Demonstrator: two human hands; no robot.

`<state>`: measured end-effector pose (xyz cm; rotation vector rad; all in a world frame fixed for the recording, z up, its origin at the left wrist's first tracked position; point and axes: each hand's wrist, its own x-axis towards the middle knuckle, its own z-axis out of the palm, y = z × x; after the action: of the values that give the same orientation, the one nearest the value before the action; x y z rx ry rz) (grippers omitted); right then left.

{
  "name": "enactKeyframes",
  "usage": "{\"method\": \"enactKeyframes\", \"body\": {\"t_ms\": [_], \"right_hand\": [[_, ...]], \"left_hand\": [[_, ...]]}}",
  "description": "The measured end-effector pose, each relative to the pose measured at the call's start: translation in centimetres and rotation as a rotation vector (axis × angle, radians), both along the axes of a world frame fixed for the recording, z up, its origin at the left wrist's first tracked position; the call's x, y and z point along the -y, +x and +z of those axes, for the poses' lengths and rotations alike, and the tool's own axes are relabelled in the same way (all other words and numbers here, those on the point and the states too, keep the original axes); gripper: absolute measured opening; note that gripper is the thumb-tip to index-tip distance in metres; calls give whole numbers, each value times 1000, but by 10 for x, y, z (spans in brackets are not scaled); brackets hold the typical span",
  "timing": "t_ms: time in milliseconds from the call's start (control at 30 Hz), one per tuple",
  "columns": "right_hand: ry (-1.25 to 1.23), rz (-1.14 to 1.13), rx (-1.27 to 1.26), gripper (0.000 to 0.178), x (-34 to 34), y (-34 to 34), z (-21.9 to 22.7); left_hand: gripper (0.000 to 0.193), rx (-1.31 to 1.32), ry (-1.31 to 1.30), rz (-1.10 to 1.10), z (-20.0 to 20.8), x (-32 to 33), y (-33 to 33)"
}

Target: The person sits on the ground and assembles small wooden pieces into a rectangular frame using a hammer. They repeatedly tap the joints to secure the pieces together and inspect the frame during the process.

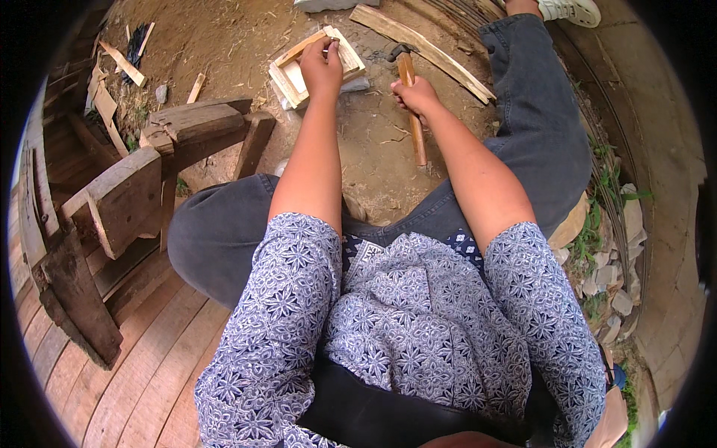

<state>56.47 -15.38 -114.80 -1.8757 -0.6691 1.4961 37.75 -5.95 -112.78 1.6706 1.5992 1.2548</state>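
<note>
A small pale wooden frame rests on a grey stone block on the dirt ground. My left hand sits on the frame's upper edge, fingertips pinched as if around a small nail, too small to tell. My right hand grips the wooden handle of a hammer; its dark metal head hovers just right of the frame. The handle runs down past my wrist.
A long split wooden slat lies beyond the hammer. A rough wooden bench or stool stands to the left, with wood scraps behind it. Plank flooring is at lower left, stones at right.
</note>
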Motion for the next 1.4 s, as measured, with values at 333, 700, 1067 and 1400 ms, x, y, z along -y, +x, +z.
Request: {"method": "enactKeyframes", "body": {"t_ms": [333,700,1067,1400], "right_hand": [[-7,-9,-26,21,2,11,-2],[-35,26,112,28,-12,-9,28],[331,465,398,43,-13,10,128],[297,410,222,42,-1,-10,121]], "left_hand": [[16,-32,25,-7,-2,4,13],[14,4,5,-20,9,-5,-5],[14,14,2,-20,-1,17,-1],[15,27,-1,-10,-6,8,-15]]}}
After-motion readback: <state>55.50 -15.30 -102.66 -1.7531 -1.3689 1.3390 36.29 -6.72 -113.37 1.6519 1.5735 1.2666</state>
